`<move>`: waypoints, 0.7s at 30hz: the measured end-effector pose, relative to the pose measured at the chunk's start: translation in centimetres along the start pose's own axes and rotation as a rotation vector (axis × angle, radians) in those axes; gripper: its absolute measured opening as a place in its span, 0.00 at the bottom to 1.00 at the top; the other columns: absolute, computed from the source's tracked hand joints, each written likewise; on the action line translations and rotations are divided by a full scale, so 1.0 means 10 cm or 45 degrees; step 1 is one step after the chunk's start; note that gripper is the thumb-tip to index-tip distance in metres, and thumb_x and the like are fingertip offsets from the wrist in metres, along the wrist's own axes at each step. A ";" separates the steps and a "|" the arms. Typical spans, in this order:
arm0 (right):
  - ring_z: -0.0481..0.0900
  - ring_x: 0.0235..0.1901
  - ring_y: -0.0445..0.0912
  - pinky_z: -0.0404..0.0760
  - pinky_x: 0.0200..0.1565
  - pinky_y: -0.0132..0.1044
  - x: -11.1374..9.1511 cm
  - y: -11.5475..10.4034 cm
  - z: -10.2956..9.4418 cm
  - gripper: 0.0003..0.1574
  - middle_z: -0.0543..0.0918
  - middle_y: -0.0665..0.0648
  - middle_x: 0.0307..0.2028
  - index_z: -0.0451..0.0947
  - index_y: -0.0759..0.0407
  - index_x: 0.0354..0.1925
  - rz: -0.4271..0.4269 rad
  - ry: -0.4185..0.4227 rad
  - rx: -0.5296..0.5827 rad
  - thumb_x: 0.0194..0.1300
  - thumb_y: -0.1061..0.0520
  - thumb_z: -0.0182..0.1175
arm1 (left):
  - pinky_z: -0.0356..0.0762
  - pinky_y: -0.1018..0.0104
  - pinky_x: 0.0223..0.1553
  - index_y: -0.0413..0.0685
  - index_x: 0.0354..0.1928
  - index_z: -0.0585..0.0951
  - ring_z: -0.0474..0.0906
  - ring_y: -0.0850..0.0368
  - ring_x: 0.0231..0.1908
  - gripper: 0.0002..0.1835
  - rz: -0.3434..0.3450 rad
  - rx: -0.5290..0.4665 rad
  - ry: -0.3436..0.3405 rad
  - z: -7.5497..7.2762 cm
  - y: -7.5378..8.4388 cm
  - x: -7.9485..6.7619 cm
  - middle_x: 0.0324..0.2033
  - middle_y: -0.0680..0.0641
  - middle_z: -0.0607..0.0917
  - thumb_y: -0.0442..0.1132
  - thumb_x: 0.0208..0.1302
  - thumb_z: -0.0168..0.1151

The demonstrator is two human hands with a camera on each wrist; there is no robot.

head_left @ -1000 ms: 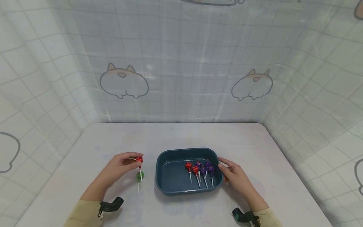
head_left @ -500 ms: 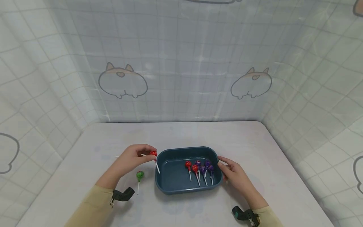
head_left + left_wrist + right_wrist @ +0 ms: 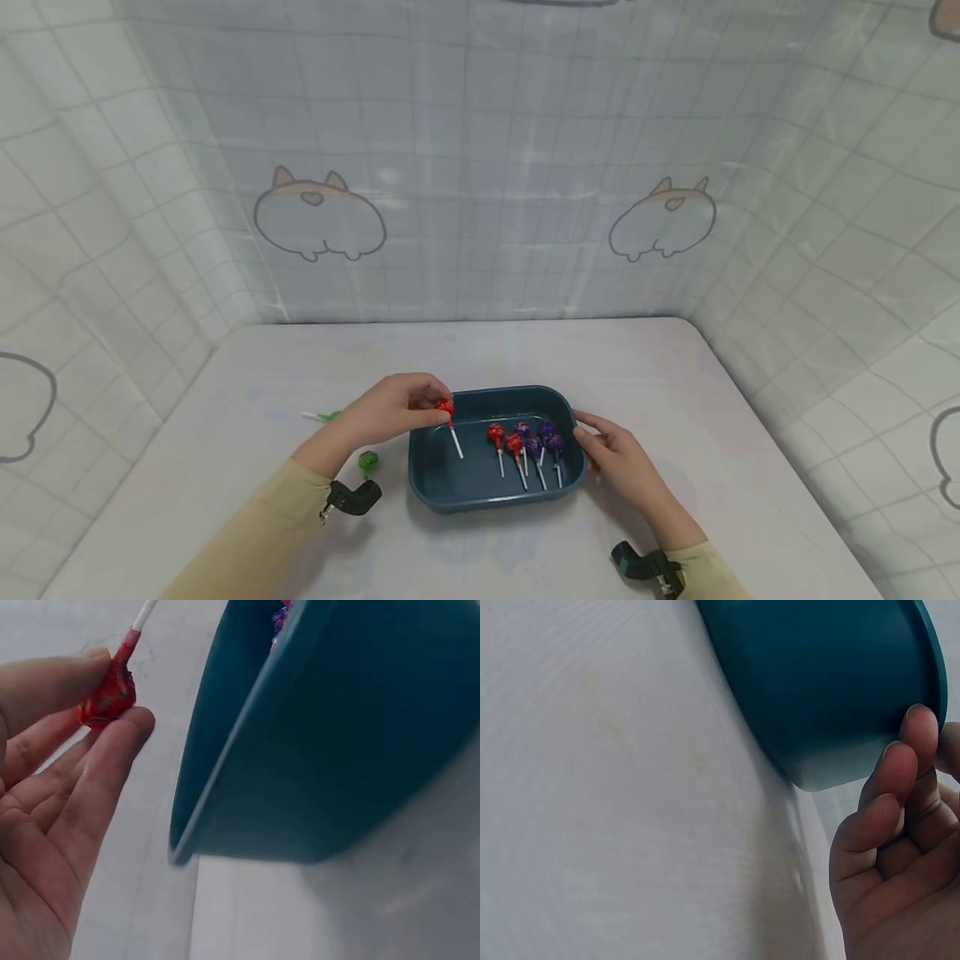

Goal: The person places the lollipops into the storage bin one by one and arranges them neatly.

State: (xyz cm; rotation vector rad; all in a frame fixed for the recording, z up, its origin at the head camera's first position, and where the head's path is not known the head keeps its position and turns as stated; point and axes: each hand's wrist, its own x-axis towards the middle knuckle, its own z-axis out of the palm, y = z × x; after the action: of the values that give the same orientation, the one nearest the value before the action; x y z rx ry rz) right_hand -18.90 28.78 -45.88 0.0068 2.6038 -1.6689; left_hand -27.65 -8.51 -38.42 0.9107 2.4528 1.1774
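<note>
My left hand (image 3: 393, 408) pinches a red-wrapped lollipop (image 3: 456, 437) by its head between thumb and fingertips, over the left part of a dark teal plastic basin (image 3: 491, 503). The white stick points down into the basin in the head view. In the left wrist view the wrapped head (image 3: 112, 697) shows between thumb and fingers, beside the basin wall (image 3: 255, 817). My right hand (image 3: 618, 454) grips the basin's right end, thumb at the rim and curled fingers (image 3: 892, 769) against the outer wall. Inside, on the right, lie red lollipops (image 3: 496, 433) and several purple ones (image 3: 555, 443).
A green lollipop (image 3: 367, 462) lies left of the basin, its stick mostly hidden by the left wrist camera (image 3: 354, 497). Another green one (image 3: 327, 416) lies farther back, partly behind the left forearm. Patterned curtains (image 3: 480, 208) stand round the white table (image 3: 525, 558).
My left hand has moved right with the red lollipop, from above the green lollipop to over the basin's left side. The right hand has stayed on the basin's right end.
</note>
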 end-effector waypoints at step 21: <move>0.72 0.20 0.49 0.69 0.21 0.35 -0.02 -0.05 0.04 0.31 0.78 0.55 0.19 0.73 0.47 0.65 0.003 0.006 -0.021 0.70 0.37 0.57 | 0.80 0.69 0.39 0.52 0.44 0.87 0.81 0.68 0.35 0.10 -0.009 0.328 -0.239 0.38 0.11 0.34 0.35 0.62 0.85 0.45 0.61 0.72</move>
State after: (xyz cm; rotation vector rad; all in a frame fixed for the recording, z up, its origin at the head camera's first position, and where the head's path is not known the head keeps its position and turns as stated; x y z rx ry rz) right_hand -18.73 28.16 -45.57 0.0132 2.6196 -1.6483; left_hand -27.95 -3.53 -39.85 1.0285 2.4850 0.7450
